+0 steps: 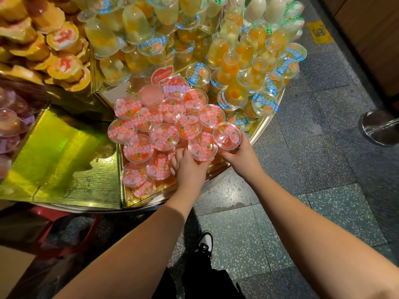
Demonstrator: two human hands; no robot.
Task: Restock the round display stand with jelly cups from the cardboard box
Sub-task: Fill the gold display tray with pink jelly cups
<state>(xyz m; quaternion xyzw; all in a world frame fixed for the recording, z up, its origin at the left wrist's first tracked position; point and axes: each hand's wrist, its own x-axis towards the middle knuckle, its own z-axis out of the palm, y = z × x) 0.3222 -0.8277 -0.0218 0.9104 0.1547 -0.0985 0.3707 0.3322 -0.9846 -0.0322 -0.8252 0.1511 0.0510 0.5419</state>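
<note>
each hand (190,167) (241,154) holds a jelly cup (202,146) (226,135) at the stand's rim (267,124); the crowded heap could spill cups off.

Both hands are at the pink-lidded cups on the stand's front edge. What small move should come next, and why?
Probably set both cups down and let go: the left hand holds one pink-lidded cup, the right hand another, both already level with the pile.
</note>
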